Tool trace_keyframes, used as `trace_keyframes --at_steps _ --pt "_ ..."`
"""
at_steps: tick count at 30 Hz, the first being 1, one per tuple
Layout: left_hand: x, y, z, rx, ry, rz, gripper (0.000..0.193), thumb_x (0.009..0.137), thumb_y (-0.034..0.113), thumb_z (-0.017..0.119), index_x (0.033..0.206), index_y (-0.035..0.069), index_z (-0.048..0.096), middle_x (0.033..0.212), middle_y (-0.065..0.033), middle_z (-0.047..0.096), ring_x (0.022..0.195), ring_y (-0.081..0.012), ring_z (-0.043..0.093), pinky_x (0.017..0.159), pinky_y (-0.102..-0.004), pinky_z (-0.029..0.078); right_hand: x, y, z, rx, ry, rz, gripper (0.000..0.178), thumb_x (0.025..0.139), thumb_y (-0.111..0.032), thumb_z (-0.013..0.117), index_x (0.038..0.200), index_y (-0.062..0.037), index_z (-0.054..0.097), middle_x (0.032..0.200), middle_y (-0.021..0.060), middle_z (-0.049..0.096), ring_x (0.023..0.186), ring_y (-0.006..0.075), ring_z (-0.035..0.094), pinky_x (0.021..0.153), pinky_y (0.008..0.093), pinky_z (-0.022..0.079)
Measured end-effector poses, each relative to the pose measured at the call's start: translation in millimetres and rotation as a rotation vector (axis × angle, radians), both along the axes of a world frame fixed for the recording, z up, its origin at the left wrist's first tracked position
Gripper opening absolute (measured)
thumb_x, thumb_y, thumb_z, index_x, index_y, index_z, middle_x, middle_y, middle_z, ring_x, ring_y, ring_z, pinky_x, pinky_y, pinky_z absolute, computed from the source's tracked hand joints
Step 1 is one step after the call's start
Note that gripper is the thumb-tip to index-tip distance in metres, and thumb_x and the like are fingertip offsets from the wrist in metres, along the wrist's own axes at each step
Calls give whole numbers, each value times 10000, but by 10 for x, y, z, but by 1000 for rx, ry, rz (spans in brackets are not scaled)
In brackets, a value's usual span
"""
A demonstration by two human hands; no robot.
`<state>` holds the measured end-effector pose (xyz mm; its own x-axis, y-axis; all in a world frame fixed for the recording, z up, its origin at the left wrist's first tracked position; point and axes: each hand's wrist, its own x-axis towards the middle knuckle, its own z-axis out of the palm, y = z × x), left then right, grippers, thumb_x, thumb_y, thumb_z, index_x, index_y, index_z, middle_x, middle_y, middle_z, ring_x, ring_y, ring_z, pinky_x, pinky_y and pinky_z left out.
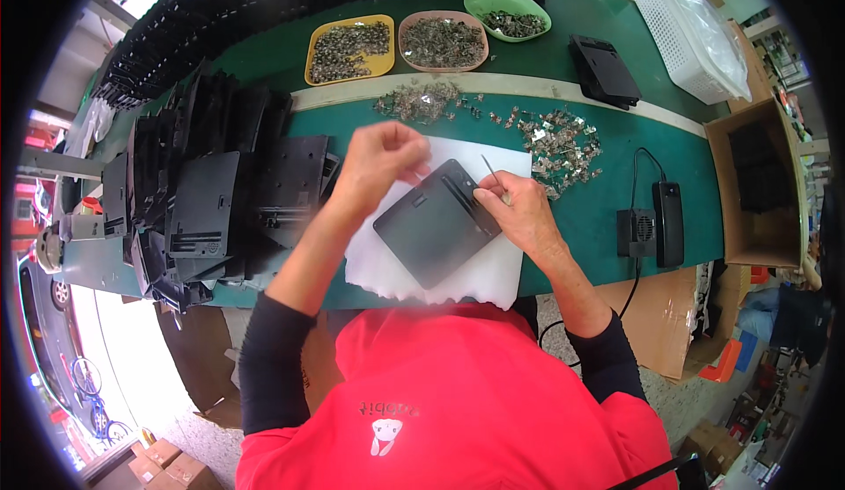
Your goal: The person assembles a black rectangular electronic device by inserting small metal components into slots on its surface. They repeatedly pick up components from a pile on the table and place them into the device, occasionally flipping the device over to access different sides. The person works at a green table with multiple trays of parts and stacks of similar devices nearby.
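A black plastic housing panel [431, 230] lies turned at an angle on a white foam sheet [370, 270] before me. Over the panel's upper left edge is my left hand [380, 166], its fingertips drawn together. Whatever they pinch, if anything, is too small to tell. My right hand [521, 213] is closed at the panel's right edge and grips a thin metal tool [488, 170] that points up and to the left. Small shiny metal clips [563, 149] lie heaped just beyond the right hand. A second loose heap of small metal parts [421, 103] lies beyond the sheet.
Three trays of small metal parts stand at the back: yellow [391, 50], pink [482, 57] and green [475, 2]. Stacked black panels [207, 200] crowd the left. To the right are a black device with a cable [668, 224], a carton [766, 248] and a white basket [678, 46].
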<state>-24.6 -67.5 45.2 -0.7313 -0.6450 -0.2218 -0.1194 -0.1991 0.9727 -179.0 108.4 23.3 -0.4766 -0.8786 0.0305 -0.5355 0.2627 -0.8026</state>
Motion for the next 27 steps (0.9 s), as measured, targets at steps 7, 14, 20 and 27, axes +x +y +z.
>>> trace_keyframes --at_steps 7,14,20,27 --pt "103 173 -104 251 3 41 156 947 167 659 963 17 622 838 -76 682 672 -115 649 579 -233 533 88 -221 138 -116 -10 61 200 857 -135 675 995 7 703 925 139 695 826 220 671 728 322 521" --pt "118 258 -18 78 -49 -10 158 934 149 675 928 -2 627 812 -78 691 643 -107 652 557 -233 538 161 -535 32 -161 -109 174 182 897 -103 660 1020 23 708 819 65 719 643 92 619 595 240 496" --pt "153 173 -25 -158 -147 -44 159 916 120 688 861 -17 629 748 -69 690 590 -97 631 527 -233 532 175 -557 256 -62 -453 189 165 912 -124 641 960 22 700 738 62 694 436 26 480 392 195 351" --pt "119 93 -69 -414 -156 16 123 886 72 697 824 -16 637 694 -57 685 592 -75 619 529 -240 515 95 -772 163 86 -479 87 112 908 -105 630 897 6 633 701 69 656 431 50 478 376 206 347"
